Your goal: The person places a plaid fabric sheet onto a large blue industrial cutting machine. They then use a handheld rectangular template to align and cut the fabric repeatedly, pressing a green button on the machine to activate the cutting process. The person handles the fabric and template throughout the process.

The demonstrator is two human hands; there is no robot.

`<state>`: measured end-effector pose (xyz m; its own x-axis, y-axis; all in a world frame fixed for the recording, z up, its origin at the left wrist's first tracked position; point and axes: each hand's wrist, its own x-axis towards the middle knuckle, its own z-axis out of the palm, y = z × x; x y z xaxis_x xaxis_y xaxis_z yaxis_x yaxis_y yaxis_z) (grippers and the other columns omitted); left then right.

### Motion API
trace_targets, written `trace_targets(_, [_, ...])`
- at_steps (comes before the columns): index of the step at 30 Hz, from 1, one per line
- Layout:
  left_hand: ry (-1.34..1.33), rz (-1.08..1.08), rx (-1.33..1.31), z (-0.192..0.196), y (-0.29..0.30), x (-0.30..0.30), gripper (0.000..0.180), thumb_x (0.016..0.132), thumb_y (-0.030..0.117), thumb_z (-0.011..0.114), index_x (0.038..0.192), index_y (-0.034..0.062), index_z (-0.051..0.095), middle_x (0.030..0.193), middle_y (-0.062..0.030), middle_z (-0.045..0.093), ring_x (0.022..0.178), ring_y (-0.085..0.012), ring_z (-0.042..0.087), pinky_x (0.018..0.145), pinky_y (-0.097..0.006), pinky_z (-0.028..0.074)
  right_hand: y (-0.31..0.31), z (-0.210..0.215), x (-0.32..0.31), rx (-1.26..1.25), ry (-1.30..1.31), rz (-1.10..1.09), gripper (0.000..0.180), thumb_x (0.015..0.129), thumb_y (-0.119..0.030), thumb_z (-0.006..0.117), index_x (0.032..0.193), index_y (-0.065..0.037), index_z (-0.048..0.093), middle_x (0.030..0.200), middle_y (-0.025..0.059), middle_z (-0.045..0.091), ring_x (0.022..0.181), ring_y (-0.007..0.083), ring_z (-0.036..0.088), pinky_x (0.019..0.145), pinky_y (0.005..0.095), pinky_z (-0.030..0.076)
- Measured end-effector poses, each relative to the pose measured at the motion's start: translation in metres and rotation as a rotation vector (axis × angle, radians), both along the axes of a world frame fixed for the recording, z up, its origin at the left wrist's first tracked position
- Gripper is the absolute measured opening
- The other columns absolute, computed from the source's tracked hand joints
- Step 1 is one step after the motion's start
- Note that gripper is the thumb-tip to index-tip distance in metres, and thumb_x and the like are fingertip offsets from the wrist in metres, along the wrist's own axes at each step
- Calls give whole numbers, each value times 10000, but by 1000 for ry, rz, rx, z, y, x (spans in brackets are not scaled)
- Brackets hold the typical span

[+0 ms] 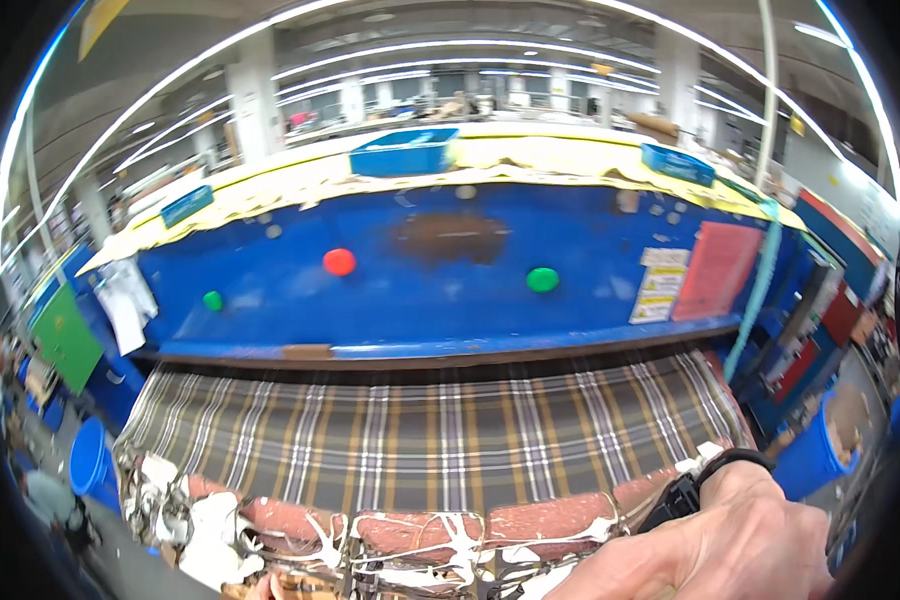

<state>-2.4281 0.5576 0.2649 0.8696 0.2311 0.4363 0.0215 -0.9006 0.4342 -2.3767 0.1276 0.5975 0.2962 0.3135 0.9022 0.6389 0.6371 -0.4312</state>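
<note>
My right hand (720, 550) is large and close at the lower right, above the front edge of the machine; its fingers are hidden. A black strap-like thing (675, 503) lies against it, and I cannot tell whether it is held or worn. At the bottom edge only a bit of my left hand (264, 587) shows, beside a tan piece (305, 586). Plaid fabric (410, 435) in brown, grey and white stretches across the bed under the blue machine. Along its near edge run worn reddish pads (410, 535) with white cords and scraps (215, 540).
A blue machine front (450, 310) with red and green buttons spans the middle. Blue trays (405, 153) rest on its yellow-covered top. One blue bin (88, 460) stands at the left, another blue bin (810, 455) at the right. A person (55, 500) is at the far left.
</note>
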Motion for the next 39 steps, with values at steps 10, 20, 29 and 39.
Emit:
trace_targets(10, [13, 101, -214, 16, -13, -5, 140, 885, 184, 652, 916, 90, 751, 611, -73, 645, 520, -249, 582, 556, -353, 458, 71, -30, 12, 185, 78, 337, 737, 1052, -513, 271, 862, 6, 758, 966, 361, 653, 753, 383, 681, 691, 400, 555])
trace_targets(20, [-195, -54, -102, 14, -14, 11, 111, 836, 235, 718, 873, 135, 748, 521, -51, 591, 450, -217, 594, 455, -353, 466, 169, -22, 16, -415, 423, 529, 609, 1059, -428, 327, 1130, 67, 676, 1108, 322, 640, 895, 344, 677, 759, 426, 555])
trace_targets(29, [3, -607, -560, 32, 36, -12, 310, 920, 276, 664, 1117, 41, 710, 820, -97, 719, 753, -245, 691, 702, -352, 546, 365, -111, 116, -1038, 521, -65, 501, 1020, -417, 495, 1247, 10, 629, 1217, 122, 648, 1103, 188, 587, 959, 354, 474])
trace_targets(39, [62, -73, -718, 83, 298, -27, 343, 1025, 213, 509, 1197, -51, 646, 932, -94, 742, 817, -128, 673, 785, -272, 528, 383, -167, 152, -1146, 671, -401, 607, 1036, -496, 417, 1333, 14, 559, 1329, 160, 575, 1257, 268, 526, 1040, 400, 447])
